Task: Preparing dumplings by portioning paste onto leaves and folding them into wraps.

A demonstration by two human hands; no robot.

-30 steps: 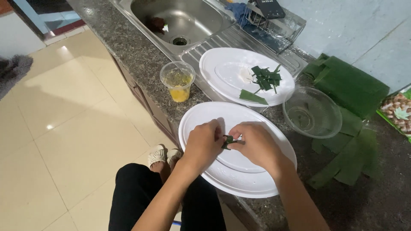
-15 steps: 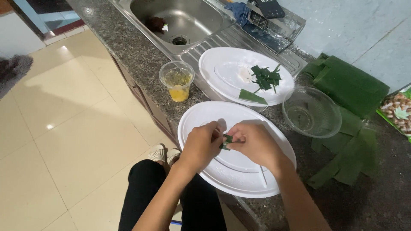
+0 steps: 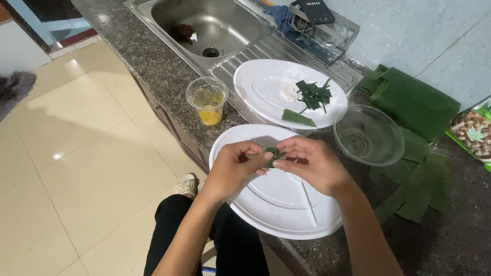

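My left hand (image 3: 234, 168) and my right hand (image 3: 313, 164) meet over a white plate (image 3: 286, 214) at the counter's edge. Together they pinch a small folded piece of green leaf (image 3: 271, 153) between the fingertips. Beyond it, a second white plate (image 3: 266, 89) carries several cut green leaf pieces (image 3: 313, 94) and one longer leaf strip (image 3: 298, 118).
A clear plastic cup (image 3: 207, 100) with yellow liquid stands left of the plates. An empty clear bowl (image 3: 368, 134) sits to the right, with stacked green leaves (image 3: 414, 102) and cut strips (image 3: 414, 189) behind and beside it. A steel sink (image 3: 204, 25) lies at the back, a snack packet (image 3: 473, 130) far right.
Both hands stay over the near plate and keep working the small leaf piece; the fingers have shifted slightly around it. Nothing else has moved.
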